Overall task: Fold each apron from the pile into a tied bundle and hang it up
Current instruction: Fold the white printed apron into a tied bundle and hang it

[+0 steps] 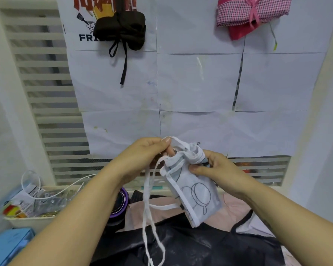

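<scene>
Left hand [142, 156]: thumb and forefinger pinch the white strap [145, 212] where it loops over the top of the bundle, other fingers curled in under it. Palm faces right, wrist roughly level, forearm coming in from 7 o'clock.

Right hand [217, 167]: thumb pressed flat across the front of the folded white apron [195, 191], fingers wrapped round behind its gathered top – firm grip, not just a touch. Forearm comes in from 5 o'clock.

The white apron is a narrow folded packet with a black line drawing on it, held in the air between both hands at centre frame and tilted so its lower end points to 5 o'clock. The strap's loose lengths hang from the left hand's pinch straight down to 6 o'clock, and one run crosses to the packet's lower edge.

Below, at 6 o'clock – the pile: black apron [181, 244] on top, pink apron [236, 208] showing behind it.

On the wall: black bundle [121, 29] hangs tied at 11 o'clock, ties dangling; pink checked bundle [252, 14] hangs at 1 o'clock. Both sit against white paper sheets [200, 81] taped over a slatted panel [40, 83].

At 8 o'clock: a tray [27, 220] of clutter, and a blue box [8, 244] just below it.
</scene>
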